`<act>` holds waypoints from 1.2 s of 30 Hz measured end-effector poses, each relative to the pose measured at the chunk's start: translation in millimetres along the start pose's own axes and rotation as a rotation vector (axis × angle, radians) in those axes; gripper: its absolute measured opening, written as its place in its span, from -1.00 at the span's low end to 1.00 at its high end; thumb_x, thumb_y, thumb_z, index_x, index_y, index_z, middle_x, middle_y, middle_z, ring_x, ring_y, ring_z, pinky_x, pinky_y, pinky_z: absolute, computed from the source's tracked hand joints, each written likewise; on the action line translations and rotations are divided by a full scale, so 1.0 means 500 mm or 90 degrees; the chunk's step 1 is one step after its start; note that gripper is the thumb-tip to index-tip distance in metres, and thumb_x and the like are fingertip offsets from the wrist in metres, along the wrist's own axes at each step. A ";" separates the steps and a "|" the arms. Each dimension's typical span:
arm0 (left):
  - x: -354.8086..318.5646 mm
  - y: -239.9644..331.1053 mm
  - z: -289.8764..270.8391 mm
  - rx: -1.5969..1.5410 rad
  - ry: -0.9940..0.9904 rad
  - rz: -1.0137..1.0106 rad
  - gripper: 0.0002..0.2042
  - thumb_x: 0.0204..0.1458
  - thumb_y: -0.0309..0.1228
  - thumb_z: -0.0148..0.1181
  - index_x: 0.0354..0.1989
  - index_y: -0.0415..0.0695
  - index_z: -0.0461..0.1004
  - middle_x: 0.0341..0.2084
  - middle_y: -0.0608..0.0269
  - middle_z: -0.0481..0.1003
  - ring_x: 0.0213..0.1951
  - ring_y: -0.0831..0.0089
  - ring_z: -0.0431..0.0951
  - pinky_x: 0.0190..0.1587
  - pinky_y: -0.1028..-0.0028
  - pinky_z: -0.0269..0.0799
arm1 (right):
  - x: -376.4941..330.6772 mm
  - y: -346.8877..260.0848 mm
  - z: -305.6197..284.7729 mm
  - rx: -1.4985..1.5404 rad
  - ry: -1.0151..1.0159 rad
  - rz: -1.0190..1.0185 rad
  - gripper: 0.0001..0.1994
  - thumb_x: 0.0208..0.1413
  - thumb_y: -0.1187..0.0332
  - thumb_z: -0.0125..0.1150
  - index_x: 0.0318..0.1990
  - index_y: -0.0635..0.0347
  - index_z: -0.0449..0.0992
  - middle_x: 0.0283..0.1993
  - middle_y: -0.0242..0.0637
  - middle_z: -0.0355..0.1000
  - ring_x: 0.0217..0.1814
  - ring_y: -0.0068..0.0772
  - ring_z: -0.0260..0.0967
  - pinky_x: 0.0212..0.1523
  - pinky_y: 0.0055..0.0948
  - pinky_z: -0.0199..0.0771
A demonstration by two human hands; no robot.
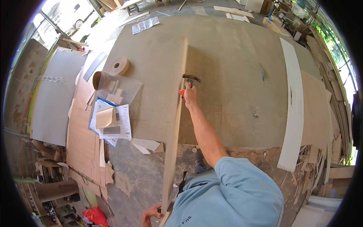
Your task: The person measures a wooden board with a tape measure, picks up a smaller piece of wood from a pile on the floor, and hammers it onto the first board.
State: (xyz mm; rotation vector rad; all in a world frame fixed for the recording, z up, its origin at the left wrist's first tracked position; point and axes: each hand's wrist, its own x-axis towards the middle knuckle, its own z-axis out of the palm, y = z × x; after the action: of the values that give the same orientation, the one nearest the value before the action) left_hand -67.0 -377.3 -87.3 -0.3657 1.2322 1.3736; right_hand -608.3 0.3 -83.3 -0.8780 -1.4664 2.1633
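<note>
A long, narrow wooden board (172,155) runs away from me over the middle of the worktable (234,75), its near end jutting past the table's front edge. My right hand (190,95) is closed round a claw hammer (192,78), whose dark head lies against the board's right side. A small red piece (182,92) shows at that hand, against the board; whether it belongs to the hammer I cannot make out. Low in the picture, my left hand (152,212) grips the board's near end, beside a small dark thing (159,210) that is partly hidden.
Left on the table are a roll of edge banding (118,66), a clear plastic sheet (130,85) and papers on a blue clipboard (123,119). A white strip (293,109) lies along the right side. Stacked panels (56,98) stand left; scrap wood (308,162) is heaped right.
</note>
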 end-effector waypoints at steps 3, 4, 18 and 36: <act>-0.008 0.010 -0.014 0.005 0.025 0.008 -0.29 -0.40 -0.39 0.43 0.10 -0.18 0.42 -0.06 0.33 0.49 -0.05 0.51 0.42 0.04 0.46 0.31 | 0.008 0.014 -0.047 0.014 -0.166 0.073 -0.69 0.18 0.11 0.05 -0.47 0.14 0.35 -0.67 -0.45 0.24 -0.76 -0.58 0.11 -0.77 -0.50 0.05; -0.005 0.022 -0.015 0.014 0.040 0.021 -0.30 -0.41 -0.38 0.44 0.09 -0.18 0.42 -0.08 0.33 0.49 -0.07 0.52 0.43 0.02 0.46 0.33 | -0.009 0.015 -0.052 0.004 -0.150 0.076 -0.69 0.18 0.11 0.05 -0.45 0.14 0.36 -0.66 -0.44 0.26 -0.76 -0.58 0.11 -0.77 -0.50 0.04; 0.186 0.506 -0.027 0.409 0.149 0.250 -0.16 -0.42 -0.17 0.49 0.17 -0.20 0.36 -0.11 0.24 0.51 -0.10 0.36 0.47 -0.01 0.39 0.36 | -0.163 -0.064 -0.545 -0.075 -0.208 0.115 -0.77 0.20 0.16 0.10 -0.42 0.06 0.39 -0.62 -0.53 0.27 -0.70 -0.68 0.17 -0.72 -0.60 0.06; 0.463 0.560 0.567 0.532 0.570 0.161 0.29 -0.53 0.04 0.55 0.34 -0.45 -0.11 0.01 -0.31 0.41 0.07 -0.04 0.44 0.09 0.26 0.38 | -0.235 -0.301 -1.186 0.017 0.107 0.018 -0.77 0.20 0.17 0.13 -0.25 0.15 0.45 -0.62 -0.47 0.26 -0.74 -0.65 0.16 -0.78 -0.63 0.06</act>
State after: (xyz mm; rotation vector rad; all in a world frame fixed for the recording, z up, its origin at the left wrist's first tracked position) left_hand -243.2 46.0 -41.1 -0.2215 2.5231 0.7502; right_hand -123.5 391.0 -64.8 -1.0479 -1.3479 2.0685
